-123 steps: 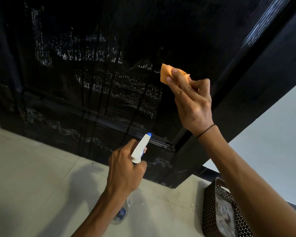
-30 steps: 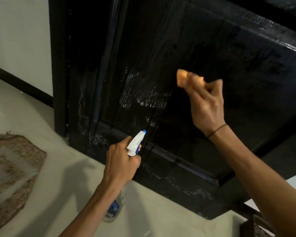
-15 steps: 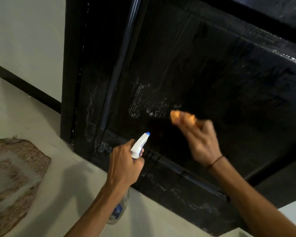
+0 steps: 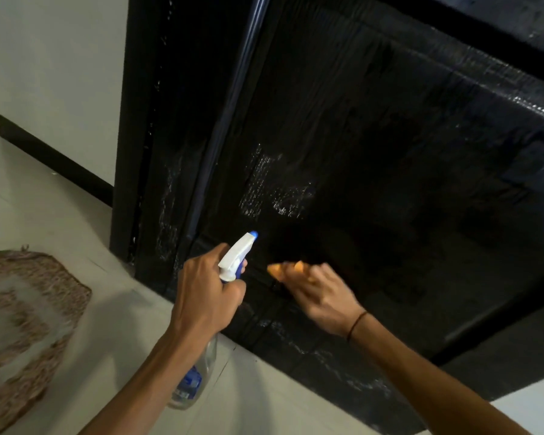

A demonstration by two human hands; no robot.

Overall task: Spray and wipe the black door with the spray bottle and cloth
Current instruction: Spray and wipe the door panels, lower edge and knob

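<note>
The black door [image 4: 374, 158] fills the upper right, with white wet streaks on its lower left panel and along the bottom rail. My left hand [image 4: 204, 293] grips a clear spray bottle [image 4: 198, 372] by its white trigger head, the blue nozzle aimed at the door. My right hand [image 4: 321, 296] holds an orange cloth [image 4: 288, 270] against the door's lower panel, just right of the nozzle. The cloth is blurred and mostly covered by my fingers.
A black door frame [image 4: 123, 152] stands left of the door, with a white wall [image 4: 51, 73] and black skirting [image 4: 51, 158] beyond it. A woven brown mat [image 4: 19, 324] lies on the pale floor [image 4: 101, 340] at the lower left.
My right hand has swept the cloth down the door, from mid-panel to the lower edge beside the nozzle. The view has shifted left. My left hand stays on the bottle.
</note>
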